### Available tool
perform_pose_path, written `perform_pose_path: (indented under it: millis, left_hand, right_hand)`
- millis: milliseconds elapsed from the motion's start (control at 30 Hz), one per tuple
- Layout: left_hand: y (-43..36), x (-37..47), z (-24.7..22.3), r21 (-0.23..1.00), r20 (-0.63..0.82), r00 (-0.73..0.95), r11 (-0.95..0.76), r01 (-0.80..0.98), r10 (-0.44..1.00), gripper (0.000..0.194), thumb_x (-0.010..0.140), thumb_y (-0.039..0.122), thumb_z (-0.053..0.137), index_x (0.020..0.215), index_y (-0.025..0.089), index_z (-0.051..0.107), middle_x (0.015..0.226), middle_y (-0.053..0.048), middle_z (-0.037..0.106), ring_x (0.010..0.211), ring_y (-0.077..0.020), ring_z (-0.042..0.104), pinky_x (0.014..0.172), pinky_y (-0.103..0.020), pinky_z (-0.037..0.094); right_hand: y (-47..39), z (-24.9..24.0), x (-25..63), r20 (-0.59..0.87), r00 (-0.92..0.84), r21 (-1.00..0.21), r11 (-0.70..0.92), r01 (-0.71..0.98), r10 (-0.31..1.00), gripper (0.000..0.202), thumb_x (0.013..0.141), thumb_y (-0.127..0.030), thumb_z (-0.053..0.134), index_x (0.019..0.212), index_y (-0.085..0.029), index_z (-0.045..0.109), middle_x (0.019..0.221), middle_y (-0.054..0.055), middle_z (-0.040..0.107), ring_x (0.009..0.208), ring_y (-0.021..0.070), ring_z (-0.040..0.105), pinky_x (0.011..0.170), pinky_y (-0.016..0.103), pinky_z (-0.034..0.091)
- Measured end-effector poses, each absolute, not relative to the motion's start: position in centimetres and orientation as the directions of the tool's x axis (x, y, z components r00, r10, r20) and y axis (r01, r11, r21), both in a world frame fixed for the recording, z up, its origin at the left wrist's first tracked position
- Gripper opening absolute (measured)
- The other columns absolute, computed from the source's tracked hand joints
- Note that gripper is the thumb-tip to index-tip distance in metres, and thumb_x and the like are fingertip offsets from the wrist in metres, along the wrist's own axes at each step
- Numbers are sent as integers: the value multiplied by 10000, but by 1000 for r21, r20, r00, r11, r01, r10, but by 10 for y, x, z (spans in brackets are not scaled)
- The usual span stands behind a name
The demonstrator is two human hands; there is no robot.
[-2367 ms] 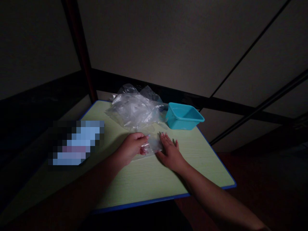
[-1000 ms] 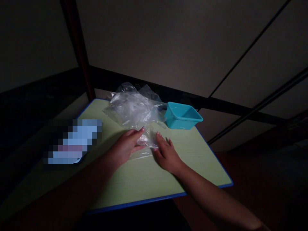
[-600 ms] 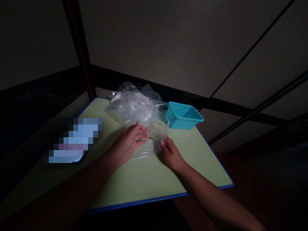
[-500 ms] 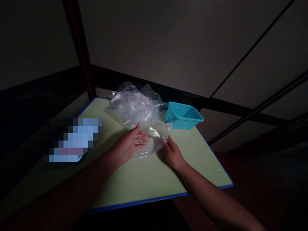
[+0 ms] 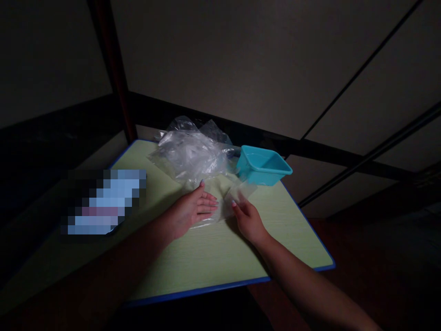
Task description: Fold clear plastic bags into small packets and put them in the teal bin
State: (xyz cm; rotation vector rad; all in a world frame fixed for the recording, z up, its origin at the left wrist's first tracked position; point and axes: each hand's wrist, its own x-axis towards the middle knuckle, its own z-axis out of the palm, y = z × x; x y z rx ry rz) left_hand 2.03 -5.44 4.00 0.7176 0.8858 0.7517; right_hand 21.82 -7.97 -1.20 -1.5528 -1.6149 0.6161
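A clear plastic bag (image 5: 225,204) lies nearly flat on the table between my hands. My right hand (image 5: 248,219) pinches its right side between thumb and fingers, with that edge folded up a little. With fingers stretched out, my left hand (image 5: 192,209) rests on or just over the bag's left part; whether it presses down I cannot tell. Just beyond them is a heap of crumpled clear plastic bags (image 5: 193,151). A turquoise plastic basket (image 5: 263,177) stands to the right of the heap, past my right hand.
The pale green table (image 5: 193,262) has a blue edge. At its left lies a flat device with a bright, pixelated screen (image 5: 110,197). Behind the table rises a panelled wall (image 5: 223,59) with dark strips.
My right hand has folded the bag's far edge over to the right, and the bag lies flatter. My left hand has shifted slightly right, fingers still extended.
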Motion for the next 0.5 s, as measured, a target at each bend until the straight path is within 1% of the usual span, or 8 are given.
perform_pose_path:
  millis: [67,100,133,200,267,333,400,500]
  left_hand:
    - [-54,20,39,798,-406,452,550,-248,794,585,794,702,539,826,128,645,959,-154,703,968,-275,631,842,-343,488]
    - [-54,20,39,798,-406,469,554,-236,784,601,801,703,526,842,117,657,988,-164,701,983,-283,632,845,-347,488]
    - [-54,20,39,800,-402,487,556,-226,775,612,814,697,512,865,107,668,1021,-173,698,1004,-289,630,853,-349,487]
    - [-55,21,38,800,-393,514,559,-217,762,617,844,673,490,906,92,688,1079,-185,690,1058,-291,618,877,-338,477]
    - [-56,23,38,784,-392,532,575,-234,751,615,874,656,460,931,92,698,1153,-190,670,1126,-284,594,914,-321,460]
    - [-58,25,38,747,-403,541,607,-273,739,628,900,655,404,933,103,700,1228,-190,639,1183,-274,567,954,-313,438]
    - [-60,27,40,708,-388,576,633,-313,720,651,925,654,326,949,119,696,1259,-180,625,1211,-261,553,992,-315,413]
    - [-63,27,43,686,-315,671,650,-327,671,694,938,659,241,1019,133,686,1195,-155,664,1196,-237,565,1028,-318,374]
  right_hand:
    - [-81,-12,218,212,64,-793,134,595,975,446,925,-478,420,1079,-125,645,936,99,720,866,246,652,823,394,519]
    - [-82,-11,217,217,59,-789,140,598,974,441,927,-477,414,1065,-133,652,947,101,720,883,252,651,840,403,514]
    - [-83,-10,216,225,53,-787,149,599,973,437,930,-476,410,1077,-144,652,990,105,717,930,261,647,875,416,502]
    - [-86,-6,213,255,26,-777,189,600,967,444,937,-471,401,1170,-166,625,1155,114,679,1100,279,602,987,442,440]
    - [-89,-2,209,292,-35,-756,253,604,956,492,950,-470,379,1311,-179,543,1333,112,582,1267,271,500,1081,441,355]
    - [-92,2,206,307,-112,-727,309,613,945,546,963,-458,353,1421,-172,432,1450,106,471,1362,247,396,1125,427,297]
    - [-95,6,204,304,-177,-705,346,619,936,576,971,-418,349,1491,-172,313,1511,92,386,1400,222,332,1139,423,276]
    - [-98,9,203,319,-264,-670,413,617,910,628,965,-352,386,1533,-184,177,1549,83,309,1421,205,282,1149,425,259]
